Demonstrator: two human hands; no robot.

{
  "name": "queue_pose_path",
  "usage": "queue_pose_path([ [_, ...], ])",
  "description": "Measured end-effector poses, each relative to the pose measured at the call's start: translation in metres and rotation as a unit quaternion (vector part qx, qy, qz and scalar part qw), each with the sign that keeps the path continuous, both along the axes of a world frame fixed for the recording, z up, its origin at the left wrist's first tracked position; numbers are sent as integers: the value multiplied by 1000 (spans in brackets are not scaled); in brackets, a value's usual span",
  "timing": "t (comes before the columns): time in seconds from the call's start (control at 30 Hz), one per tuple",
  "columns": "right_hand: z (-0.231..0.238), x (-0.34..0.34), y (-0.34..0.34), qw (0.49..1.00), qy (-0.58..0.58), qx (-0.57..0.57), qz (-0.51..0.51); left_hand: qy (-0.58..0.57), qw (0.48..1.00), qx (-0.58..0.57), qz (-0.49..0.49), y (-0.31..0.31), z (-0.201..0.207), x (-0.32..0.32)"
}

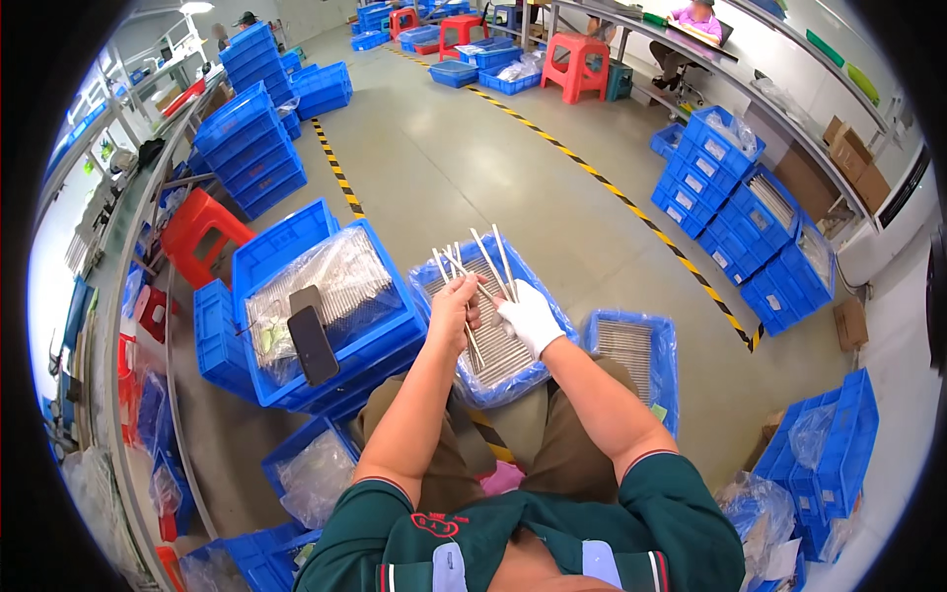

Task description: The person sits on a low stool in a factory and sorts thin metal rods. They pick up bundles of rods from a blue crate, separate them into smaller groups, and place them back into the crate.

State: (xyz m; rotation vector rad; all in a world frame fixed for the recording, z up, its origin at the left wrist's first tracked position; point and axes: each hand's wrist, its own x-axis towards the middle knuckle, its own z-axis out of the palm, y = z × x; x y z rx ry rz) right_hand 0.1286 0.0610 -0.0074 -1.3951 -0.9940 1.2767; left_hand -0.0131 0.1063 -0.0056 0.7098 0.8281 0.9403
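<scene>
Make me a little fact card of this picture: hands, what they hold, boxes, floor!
Left hand: bare, gripping metal sticks
Right hand: white glove, also gripping sticks
Front box: blue, plastic-lined, sticks in rows
Left box: blue, dark phone on top of clear plastic
Right box: blue, more sticks
Floor: grey, black-and-yellow stripes
</scene>
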Motion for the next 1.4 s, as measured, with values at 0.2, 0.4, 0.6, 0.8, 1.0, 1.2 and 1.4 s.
queue_pose_path([
  [0.2,-30,-3,8,945,-267,175,-78,55,998,44,1,-4,-10,3],
  [0.4,-3,-14,3,997,16,46,-56,36,997,43,-47,-15,-8,8],
  [0.6,14,-15,4,1000,13,-2,-8,74,996,54,-14,-16,-8,9],
  [0.8,0,14,29,994,-9,77,-74,116,990,71,-42,-12,-6,2],
  [1.0,15,11,27,995,83,-29,-41,9,984,12,-180,-25,-6,16],
  [1.2,-18,24,52,973,95,98,-188,8,983,19,-181,-29,-11,26],
  [1.4,-36,19,60,958,98,109,-247,24,989,27,-140,-33,-9,32],
])
